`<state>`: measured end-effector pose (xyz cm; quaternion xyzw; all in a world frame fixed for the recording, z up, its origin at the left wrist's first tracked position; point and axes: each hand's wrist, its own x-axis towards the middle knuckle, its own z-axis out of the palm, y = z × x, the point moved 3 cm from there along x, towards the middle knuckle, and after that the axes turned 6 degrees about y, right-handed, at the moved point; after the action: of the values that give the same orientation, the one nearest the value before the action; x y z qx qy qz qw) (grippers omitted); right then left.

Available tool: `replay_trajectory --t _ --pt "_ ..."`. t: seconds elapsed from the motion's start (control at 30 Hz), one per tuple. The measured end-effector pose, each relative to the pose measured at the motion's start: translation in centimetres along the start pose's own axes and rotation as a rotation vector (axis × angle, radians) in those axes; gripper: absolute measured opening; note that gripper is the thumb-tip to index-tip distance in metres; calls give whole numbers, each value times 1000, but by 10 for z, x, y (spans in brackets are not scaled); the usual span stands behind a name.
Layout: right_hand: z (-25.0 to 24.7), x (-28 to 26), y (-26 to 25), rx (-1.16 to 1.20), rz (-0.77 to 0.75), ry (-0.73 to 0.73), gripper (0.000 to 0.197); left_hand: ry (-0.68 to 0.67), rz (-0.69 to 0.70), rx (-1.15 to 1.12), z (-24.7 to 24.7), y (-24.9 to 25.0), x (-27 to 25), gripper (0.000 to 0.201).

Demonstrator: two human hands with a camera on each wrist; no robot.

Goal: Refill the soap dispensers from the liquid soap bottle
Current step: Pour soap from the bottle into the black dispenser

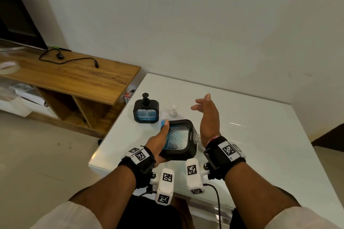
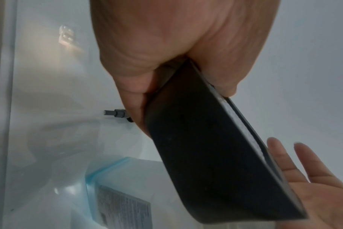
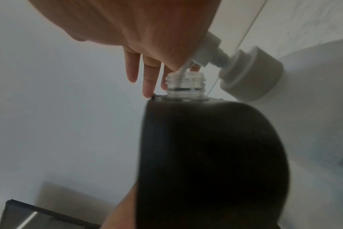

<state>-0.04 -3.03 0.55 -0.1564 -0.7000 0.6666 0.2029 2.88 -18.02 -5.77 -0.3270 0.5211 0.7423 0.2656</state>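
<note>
My left hand [image 1: 159, 140] grips a black-framed soap dispenser [image 1: 179, 140] with a clear textured window, thumb across its face. It is lifted and tipped on its side. Its clear threaded neck [image 3: 185, 86] has no cap and points right. My right hand [image 1: 207, 115] hovers just right of it, fingers straight, holding nothing. A second black dispenser [image 1: 146, 111] with its pump on stands upright behind. The white soap bottle [image 1: 172, 111] with a white pump stands beside that one. Its blue-edged label [image 2: 119, 196] shows in the left wrist view.
The glossy white table [image 1: 251, 135] reaches a wall behind. A small dark grey part [image 2: 116, 115] lies on it near my left hand. A wooden TV unit [image 1: 74, 76] with a black cable and a screen [image 1: 18, 20] stands to the left.
</note>
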Motion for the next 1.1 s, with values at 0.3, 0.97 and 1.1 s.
replay_trajectory --t 0.3,0.97,1.1 --pt "-2 -3 2 0 10 -9 54 -25 -1 -17 0 -1 1 60" --pt "1 1 2 -39 -5 -2 48 11 9 -10 -2 -1 5 56" --pt "-1 0 5 -61 1 -13 48 5 11 -6 0 1 4 55"
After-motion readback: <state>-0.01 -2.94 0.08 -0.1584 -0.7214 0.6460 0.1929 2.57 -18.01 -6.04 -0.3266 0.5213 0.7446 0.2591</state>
